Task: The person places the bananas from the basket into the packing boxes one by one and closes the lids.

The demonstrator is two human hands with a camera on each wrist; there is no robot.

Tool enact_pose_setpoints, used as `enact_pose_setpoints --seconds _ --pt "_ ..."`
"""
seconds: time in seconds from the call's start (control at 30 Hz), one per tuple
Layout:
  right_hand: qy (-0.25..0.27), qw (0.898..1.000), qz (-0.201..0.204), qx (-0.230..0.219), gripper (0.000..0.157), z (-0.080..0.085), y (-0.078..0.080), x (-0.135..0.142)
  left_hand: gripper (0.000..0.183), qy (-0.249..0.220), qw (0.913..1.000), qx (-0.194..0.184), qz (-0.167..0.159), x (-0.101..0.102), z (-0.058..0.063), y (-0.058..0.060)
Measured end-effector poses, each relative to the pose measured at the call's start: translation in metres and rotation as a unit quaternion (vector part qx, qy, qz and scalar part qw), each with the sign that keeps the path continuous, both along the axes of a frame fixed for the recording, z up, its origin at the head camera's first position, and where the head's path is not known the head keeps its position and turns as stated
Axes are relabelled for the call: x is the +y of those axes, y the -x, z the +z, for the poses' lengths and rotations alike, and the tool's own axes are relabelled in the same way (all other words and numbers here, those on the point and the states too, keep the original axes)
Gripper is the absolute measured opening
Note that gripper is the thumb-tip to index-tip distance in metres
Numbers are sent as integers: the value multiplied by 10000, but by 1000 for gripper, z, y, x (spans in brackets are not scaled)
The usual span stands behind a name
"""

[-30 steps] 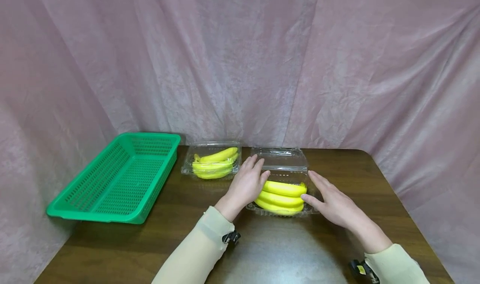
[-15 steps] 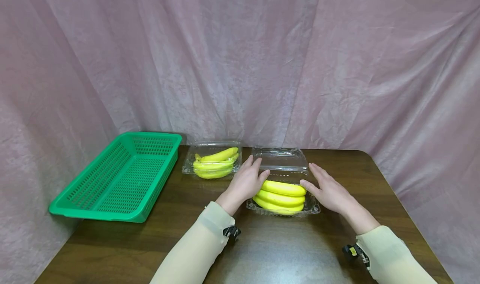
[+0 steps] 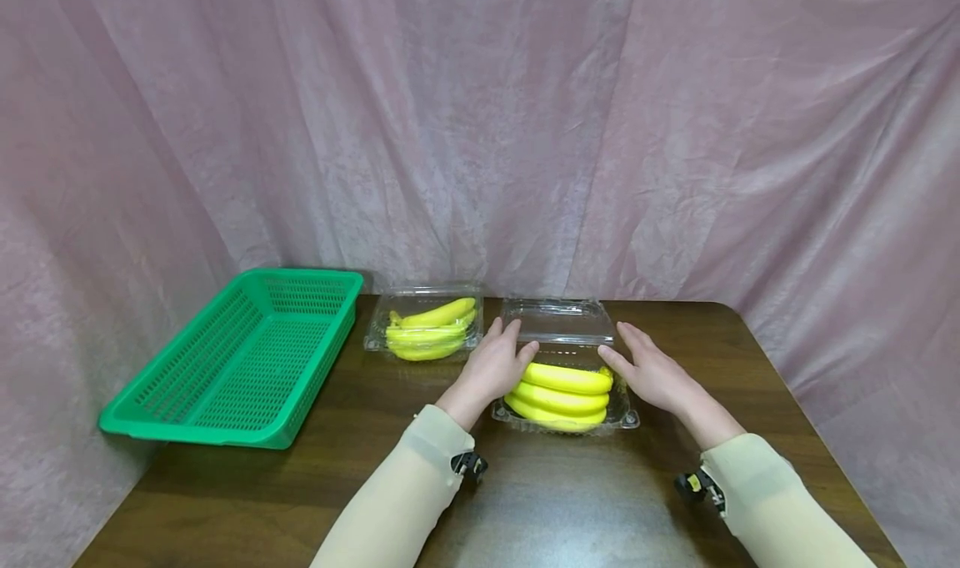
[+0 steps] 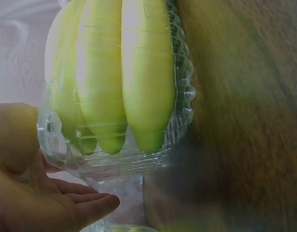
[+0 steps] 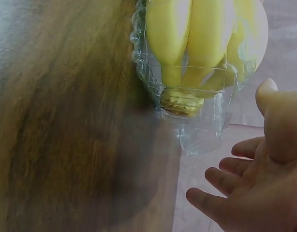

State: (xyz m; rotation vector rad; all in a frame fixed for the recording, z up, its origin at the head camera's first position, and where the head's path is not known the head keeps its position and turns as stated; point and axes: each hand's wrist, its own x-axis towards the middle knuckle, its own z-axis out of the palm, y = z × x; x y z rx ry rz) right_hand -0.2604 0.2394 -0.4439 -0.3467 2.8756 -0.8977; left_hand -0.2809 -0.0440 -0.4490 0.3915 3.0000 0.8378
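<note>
A bunch of yellow bananas (image 3: 562, 397) lies in a clear plastic clamshell container (image 3: 630, 419) on the table, its lid (image 3: 558, 322) folded back behind it. At the container's left side is my left hand (image 3: 491, 370), fingers extended; in the left wrist view the fingertips (image 4: 107, 203) reach past the container's end. My right hand (image 3: 652, 372) hovers by the right side with spread fingers, near the bananas' stem end (image 5: 182, 102). Neither hand grips anything. Part of the container's left wall is hidden behind the left hand in the head view.
Another clear clamshell (image 3: 372, 343) with bananas (image 3: 427, 334) stands at the back, left of the hands, its lid over them. A green perforated basket (image 3: 277, 434) sits farther left on the wooden table (image 3: 555, 501). A pink curtain (image 3: 480, 134) hangs behind.
My right hand has lifted away from the bananas' stem end and shifted back and left, uncovering the container's front right corner. The left hand has stayed almost in place.
</note>
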Motion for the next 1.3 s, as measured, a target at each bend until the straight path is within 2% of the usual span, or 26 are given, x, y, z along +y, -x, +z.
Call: enact_pose_setpoints --seconds 0.27,0.67,1.3 --pt "72 9999 -53 -112 94 -2 6 -3 68 -110 9999 -71 23 -3 -5 2" --pt "150 9993 -107 -314 97 -6 9 -9 76 -383 9987 -330 69 -3 -5 1" --pt "100 9996 -119 -221 95 -10 11 -12 75 -756 9965 -336 113 -5 -9 3"
